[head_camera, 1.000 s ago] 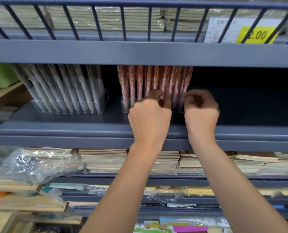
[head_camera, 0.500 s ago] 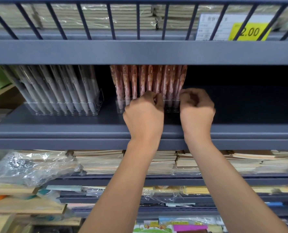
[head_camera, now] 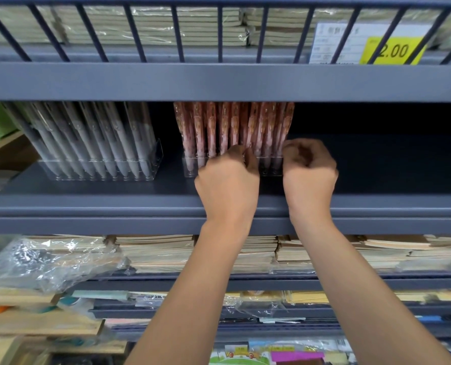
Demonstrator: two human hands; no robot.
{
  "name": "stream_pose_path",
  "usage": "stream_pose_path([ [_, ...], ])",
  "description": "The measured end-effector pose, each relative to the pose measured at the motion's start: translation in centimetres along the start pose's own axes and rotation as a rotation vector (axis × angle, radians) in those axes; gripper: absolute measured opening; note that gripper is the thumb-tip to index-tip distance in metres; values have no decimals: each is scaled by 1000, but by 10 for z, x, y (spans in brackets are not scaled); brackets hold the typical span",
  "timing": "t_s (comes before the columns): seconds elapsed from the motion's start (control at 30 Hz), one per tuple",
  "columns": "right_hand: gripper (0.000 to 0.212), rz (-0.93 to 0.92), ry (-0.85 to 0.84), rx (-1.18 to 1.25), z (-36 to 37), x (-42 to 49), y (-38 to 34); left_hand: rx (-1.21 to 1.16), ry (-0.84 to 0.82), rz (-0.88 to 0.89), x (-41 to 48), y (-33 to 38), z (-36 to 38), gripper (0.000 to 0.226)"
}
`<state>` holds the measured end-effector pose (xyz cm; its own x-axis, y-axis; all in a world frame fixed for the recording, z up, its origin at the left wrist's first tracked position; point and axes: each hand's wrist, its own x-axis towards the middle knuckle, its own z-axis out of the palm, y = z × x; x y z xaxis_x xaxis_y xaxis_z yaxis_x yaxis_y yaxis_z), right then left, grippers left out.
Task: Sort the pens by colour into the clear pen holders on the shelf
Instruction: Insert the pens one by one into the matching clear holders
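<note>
See left hand [head_camera: 227,185] mid-frame, back to camera, fingers curled over the front wall of the pink-pen holder [head_camera: 190,167], tips against the lower barrels of the pink pens [head_camera: 235,127]. Can't tell whether pinching a pen or only touching. See right hand [head_camera: 310,177] just beside it, at the holder's right end, fingers folded in toward the palm. Can't tell whether gripping the end wall, a pen, or nothing. Both forearms rising from the bottom edge of the frame, apart at the wrists. Pink pens upright, tips down, packed tight in the holder, tops cut off by the shelf edge above. Holder sitting centre on the grey shelf [head_camera: 113,204], set back from the front lip. Left of it, apart by a gap, second clear holder [head_camera: 158,156] with grey pens [head_camera: 92,138], tips down, all leaning toward the left of the frame. Right part of the shelf in shadow. Along the top: wire rail [head_camera: 177,32], wrapped notebook stacks [head_camera: 153,27] behind it, price tag [head_camera: 393,50] with yellow "2.00" at upper right. Under the shelf: lower notebook stacks [head_camera: 161,251] lying flat, crumpled clear plastic [head_camera: 48,262] at lower left. Bottom edge: more stationery, too blurred to name.
</note>
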<state>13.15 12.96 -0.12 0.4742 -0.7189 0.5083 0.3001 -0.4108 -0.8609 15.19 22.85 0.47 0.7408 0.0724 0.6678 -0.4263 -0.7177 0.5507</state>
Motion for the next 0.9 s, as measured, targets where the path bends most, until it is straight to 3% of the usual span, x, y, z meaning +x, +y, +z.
stream_pose_path([
  [0.3,12,6,7,-10,1,0,0,-10,-61,-7,3,-1,3,31],
  [0.7,11,17,0,-11,0,0,0,-64,64,-16,-4,-2,1,20],
  [0.9,12,23,-5,-26,0,0,-2,-155,29,-35,-5,-3,1,19],
])
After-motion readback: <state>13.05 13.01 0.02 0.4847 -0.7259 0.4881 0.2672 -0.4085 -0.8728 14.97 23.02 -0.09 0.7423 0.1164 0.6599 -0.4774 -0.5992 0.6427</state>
